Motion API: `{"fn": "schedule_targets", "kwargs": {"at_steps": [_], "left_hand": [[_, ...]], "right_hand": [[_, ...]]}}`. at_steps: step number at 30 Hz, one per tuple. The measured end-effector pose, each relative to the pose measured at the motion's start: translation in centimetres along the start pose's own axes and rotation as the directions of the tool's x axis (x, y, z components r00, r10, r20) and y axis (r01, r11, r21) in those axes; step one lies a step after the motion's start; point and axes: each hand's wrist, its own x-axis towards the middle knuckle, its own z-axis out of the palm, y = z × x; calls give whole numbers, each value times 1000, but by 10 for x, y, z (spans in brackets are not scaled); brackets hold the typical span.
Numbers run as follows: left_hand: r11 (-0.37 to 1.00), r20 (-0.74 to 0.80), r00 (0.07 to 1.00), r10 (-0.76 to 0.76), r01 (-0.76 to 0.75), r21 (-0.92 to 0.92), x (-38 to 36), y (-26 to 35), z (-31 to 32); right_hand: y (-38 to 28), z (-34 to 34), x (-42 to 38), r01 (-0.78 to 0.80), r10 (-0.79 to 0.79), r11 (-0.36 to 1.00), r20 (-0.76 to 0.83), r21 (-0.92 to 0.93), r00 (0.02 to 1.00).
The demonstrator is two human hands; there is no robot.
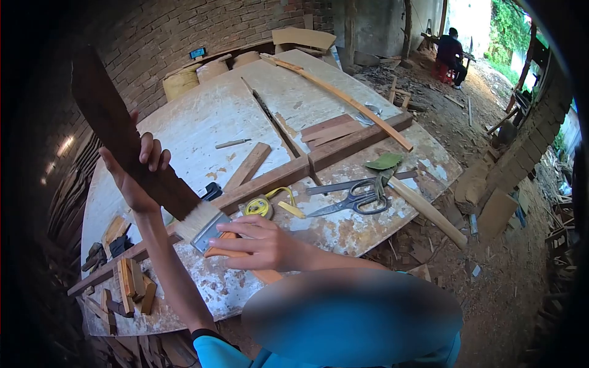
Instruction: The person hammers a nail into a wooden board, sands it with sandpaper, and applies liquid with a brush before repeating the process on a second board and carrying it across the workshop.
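Observation:
My left hand (130,178) grips a dark wooden board (116,119), which stands up at a slant over the table. In my right hand (267,242) is a wide paintbrush (207,228) with an orange handle and a metal band. Its pale bristles meet the lower end of the board. Just behind the right hand lies a yellow tape measure (259,207) with part of its tape out. Large scissors (359,201) rest to the right, beside a hammer (429,213) with a wooden handle and a green leaf-like piece (383,161).
A long dark beam (270,178) crosses the worn white table (178,147). Small wood blocks (130,283) lie at the front left. A long thin strip (343,95) and flat boards (331,130) lie farther back. Another person (451,55) sits on a red stool far behind.

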Motion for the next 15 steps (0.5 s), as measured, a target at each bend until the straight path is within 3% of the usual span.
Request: {"fn": "schedule_targets", "kwargs": {"at_steps": [1, 5, 9, 11, 12, 13, 15], "left_hand": [[999, 171, 985, 11, -5, -36, 1, 1, -6], [1000, 45, 999, 10, -9, -11, -5, 3, 2], [1000, -18, 1000, 12, -11, 26, -7, 3, 6], [999, -53, 999, 11, -8, 46, -5, 4, 0], [1000, 7, 1000, 13, -13, 21, -4, 3, -3], [1000, 69, 998, 15, -14, -4, -3, 2, -5], [1000, 142, 990, 11, -8, -21, -2, 0, -1]], "right_hand": [[-1, 0, 1, 9, -9, 1000, -35, -11, 999], [1, -1, 2, 29, -29, 1000, -53, 1, 998], [0, 8, -28, 61, -45, 997, 291, -47, 956], [-5, 11, -59, -143, 66, 986, 573, 89, 817], [-7, 8, -65, -253, 94, 959, 699, 127, 709], [-6, 4, -69, -168, 20, 972, 658, 162, 753], [-4, 7, -62, -159, 52, 979, 601, 126, 797]]}}
